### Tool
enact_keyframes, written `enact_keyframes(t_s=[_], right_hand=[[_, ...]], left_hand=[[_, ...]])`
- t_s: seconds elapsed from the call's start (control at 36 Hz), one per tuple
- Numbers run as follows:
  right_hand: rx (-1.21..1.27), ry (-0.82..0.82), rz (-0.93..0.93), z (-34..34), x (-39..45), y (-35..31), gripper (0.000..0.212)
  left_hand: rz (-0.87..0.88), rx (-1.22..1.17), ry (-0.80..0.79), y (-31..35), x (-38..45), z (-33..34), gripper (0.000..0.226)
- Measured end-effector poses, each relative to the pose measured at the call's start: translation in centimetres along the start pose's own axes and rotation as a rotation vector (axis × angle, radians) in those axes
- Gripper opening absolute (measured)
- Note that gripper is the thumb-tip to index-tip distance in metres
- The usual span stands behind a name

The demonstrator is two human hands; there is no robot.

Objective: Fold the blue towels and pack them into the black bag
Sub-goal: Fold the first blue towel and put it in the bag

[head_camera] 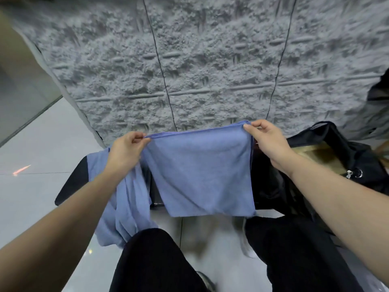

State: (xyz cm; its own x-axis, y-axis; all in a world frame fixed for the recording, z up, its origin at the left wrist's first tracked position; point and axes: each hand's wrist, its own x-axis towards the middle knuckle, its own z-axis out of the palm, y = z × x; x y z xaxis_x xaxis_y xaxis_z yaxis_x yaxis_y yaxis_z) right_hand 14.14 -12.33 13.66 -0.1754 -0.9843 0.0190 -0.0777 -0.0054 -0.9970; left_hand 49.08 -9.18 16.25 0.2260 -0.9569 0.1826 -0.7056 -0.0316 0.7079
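A blue towel (pixel 202 173), doubled over, hangs in the air in front of me. My left hand (pixel 126 150) pinches its top left corner and my right hand (pixel 265 140) pinches its top right corner, stretching the upper edge taut. A second blue towel (pixel 126 207) lies crumpled below my left arm, draped over the edge of a black seat (pixel 73 182). The black bag (pixel 341 161) stands open at the right, under my right forearm, showing a tan lining and a metal clasp.
A grey textured wall panel (pixel 200 60) with two vertical seams rises straight ahead. Pale glossy floor tiles (pixel 37 165) spread to the left. My legs in black trousers (pixel 160 262) fill the bottom of the view.
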Motion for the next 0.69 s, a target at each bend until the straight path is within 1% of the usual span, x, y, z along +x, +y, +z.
enact_keyframes(t_s=[0.06,0.19,0.36,0.5,0.61,0.69], right_hand=[[0.005,0.000,-0.012,-0.1,-0.6,-0.9,0.019],[-0.020,0.001,-0.036,-0.6,-1.6,-3.0,0.021],[-0.025,-0.054,0.018,-0.6,-2.0,-4.5,0.022],[-0.039,-0.087,0.038,-0.6,-1.9,-5.1,0.020],[-0.095,-0.093,0.050,-0.7,-1.5,-5.2,0.017],[-0.120,-0.096,0.059,-0.4,-1.2,-5.0,0.016]], left_hand=[[0.020,-0.010,-0.049,0.8,-0.4,-1.1,0.013],[-0.049,-0.122,-0.244,2.0,-1.2,-3.3,0.020],[-0.010,-0.160,-0.294,3.0,-1.8,-5.3,0.019],[-0.036,-0.204,-0.401,2.8,-1.6,-6.4,0.018],[-0.083,-0.258,-0.398,2.5,-1.1,-6.7,0.017],[-0.086,-0.212,-0.345,2.3,-0.4,-6.3,0.018]])
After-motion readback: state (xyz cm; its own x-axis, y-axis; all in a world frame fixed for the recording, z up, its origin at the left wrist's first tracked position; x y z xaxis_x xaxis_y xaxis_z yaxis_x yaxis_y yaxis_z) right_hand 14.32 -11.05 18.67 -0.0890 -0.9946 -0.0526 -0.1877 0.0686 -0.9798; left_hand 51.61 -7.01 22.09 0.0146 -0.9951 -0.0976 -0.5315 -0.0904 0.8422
